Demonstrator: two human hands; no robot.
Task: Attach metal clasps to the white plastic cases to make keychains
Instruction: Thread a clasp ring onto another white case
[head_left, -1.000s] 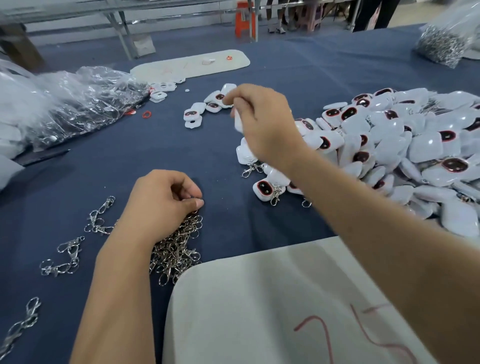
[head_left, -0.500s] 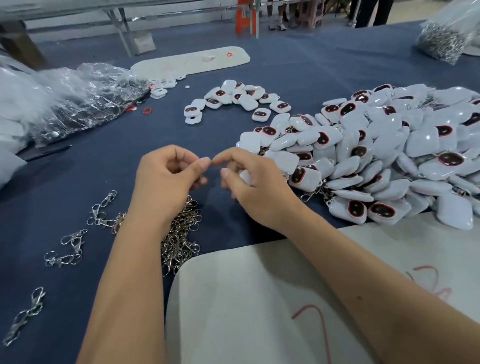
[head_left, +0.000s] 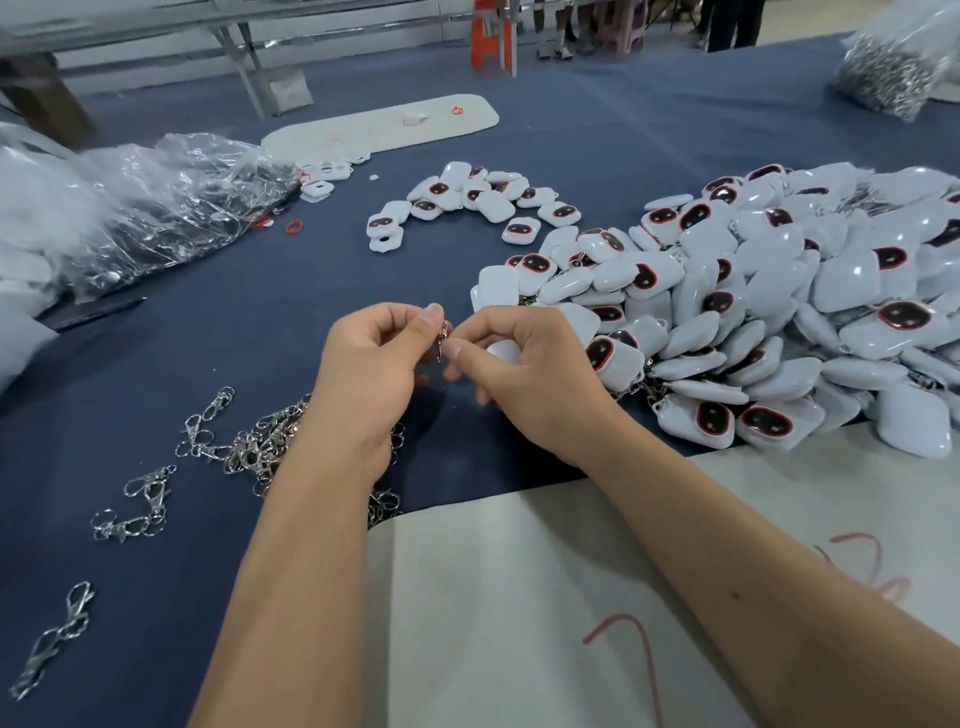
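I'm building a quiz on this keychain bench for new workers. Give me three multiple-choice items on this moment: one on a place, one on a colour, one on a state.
1. Where does the heap of loose metal clasps lie?
A. Under the left forearm, on the blue cloth
B. On the far white board
C. Inside the clear bag

2. What colour is the small loose ring near the clear plastic bags?
A. Green
B. Red
C. Yellow

3. What is the left hand doing?
A. Lying flat on the cloth
B. Pinching a metal clasp
C. Lifting the bag

Answers:
1. A, the heap lies on the blue cloth by the left arm.
2. B, the ring shows red against the cloth.
3. B, its thumb and forefinger pinch the clasp, facing the right hand, which holds a white case.
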